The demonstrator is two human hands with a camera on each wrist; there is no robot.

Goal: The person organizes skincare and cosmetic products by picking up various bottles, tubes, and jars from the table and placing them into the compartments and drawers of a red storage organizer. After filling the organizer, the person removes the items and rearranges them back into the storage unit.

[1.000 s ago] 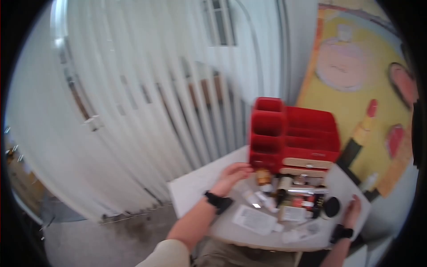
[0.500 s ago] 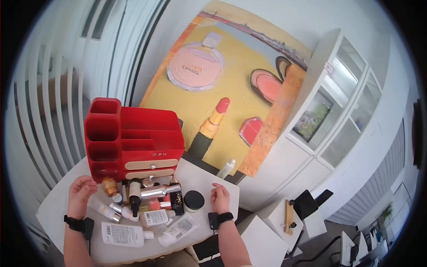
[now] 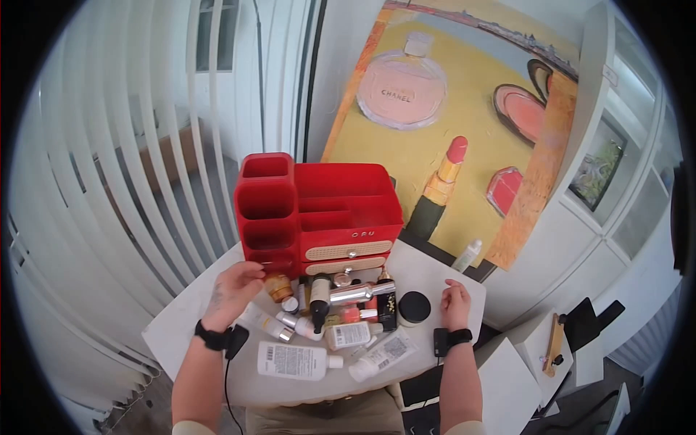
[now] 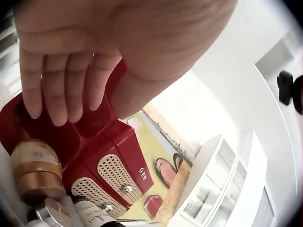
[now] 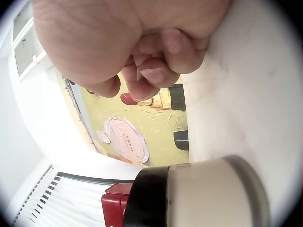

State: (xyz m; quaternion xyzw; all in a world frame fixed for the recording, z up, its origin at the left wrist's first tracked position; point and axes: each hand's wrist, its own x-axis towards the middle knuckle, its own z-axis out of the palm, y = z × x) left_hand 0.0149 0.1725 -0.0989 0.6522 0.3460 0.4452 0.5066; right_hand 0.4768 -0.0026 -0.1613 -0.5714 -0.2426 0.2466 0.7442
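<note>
A red cosmetics organizer with open compartments and two woven-front drawers stands at the back of the white table. My left hand is held at its front left corner, beside an amber-capped bottle. In the left wrist view its fingers hang nearly straight in front of the organizer, holding nothing. My right hand is at the table's right side with loosely curled fingers and nothing in them. Just left of it sits a black-lidded jar, which shows up close in the right wrist view.
Before the organizer lie a dark pump bottle, a silver tube, a large white bottle, a white tube and several other cosmetics. A painting leans behind, with a small clear bottle near its foot.
The head view has swung right, then partly back left, so the scene sits differently in it. Both hands remain empty near the same spots, and the cosmetics look unmoved.
</note>
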